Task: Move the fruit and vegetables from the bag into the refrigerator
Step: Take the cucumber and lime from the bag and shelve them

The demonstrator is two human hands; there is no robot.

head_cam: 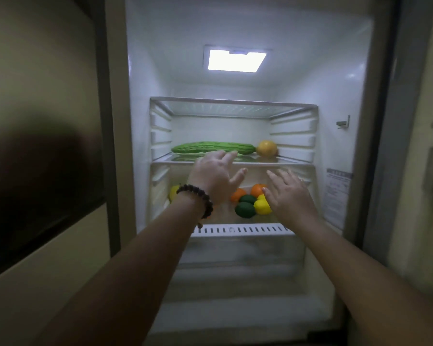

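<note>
Currently I read both hands as empty: left hand [214, 176] and right hand [289, 193] spread before the refrigerator [335, 96]. Bitter gourd [213, 148] lies on the glass shelf [293, 162]; citrus fruit [250, 203] below. Next: check the bag, not visible.

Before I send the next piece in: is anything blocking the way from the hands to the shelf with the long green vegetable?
Nothing visible does. The refrigerator is open, and the open, empty left hand and right hand are already at the glass shelf. The long bumpy green gourd and round yellow fruit leave its front strip free.
</note>
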